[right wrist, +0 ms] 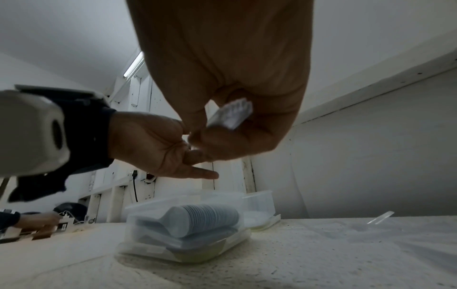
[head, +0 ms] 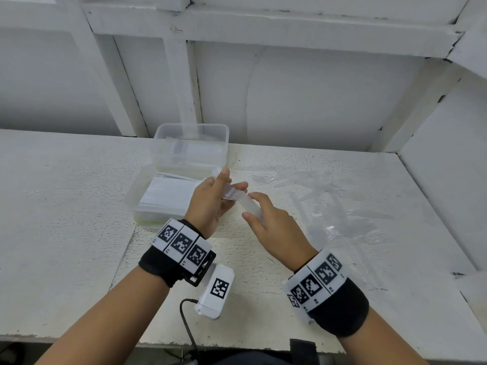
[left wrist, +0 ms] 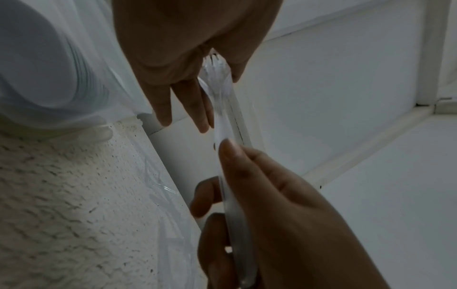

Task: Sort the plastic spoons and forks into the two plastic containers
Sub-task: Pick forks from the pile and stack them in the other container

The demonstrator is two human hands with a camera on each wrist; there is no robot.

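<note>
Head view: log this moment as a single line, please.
stage: aligning forks | left hand: holds tine end of fork bundle | right hand: grips handle end | near container: spoons | loose forks: on table

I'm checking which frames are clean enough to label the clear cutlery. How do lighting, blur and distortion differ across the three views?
Head view: bright and even, sharp on both hands, but the loose clear forks nearly vanish against the white table. Left wrist view: dim and grainy, with the fork bundle readable. Right wrist view: dim, the near right hand soft, the left hand stretched by the wide lens.
</note>
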